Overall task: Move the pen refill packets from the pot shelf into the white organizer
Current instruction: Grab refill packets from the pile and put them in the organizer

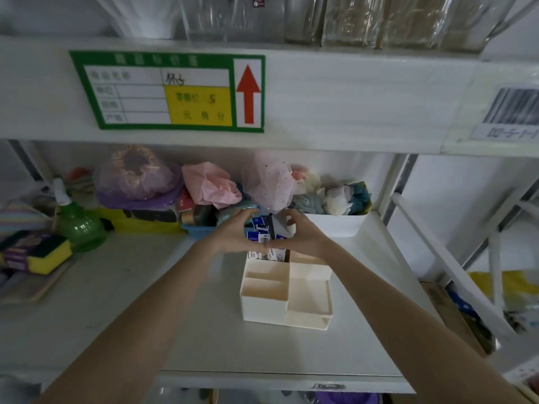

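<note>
A bundle of blue-and-white pen refill packets (264,233) stands upright in the far-left compartment of the white organizer (287,293) on the shelf. My left hand (233,233) curls round the left side of the bundle. From the right, my right hand (300,231) grips the same bundle, thumbs meeting in front. The packets' lower ends (267,255) show below my hands, inside the compartment. The organizer's near compartments hold nothing.
A white bin (335,225) of cloth items stands behind right. Pink and purple wrapped goods (140,182) and a blue basket (198,230) lie behind left. A green spray bottle (78,223) and sponges (38,255) sit far left. A shelf edge with price label (172,91) hangs overhead.
</note>
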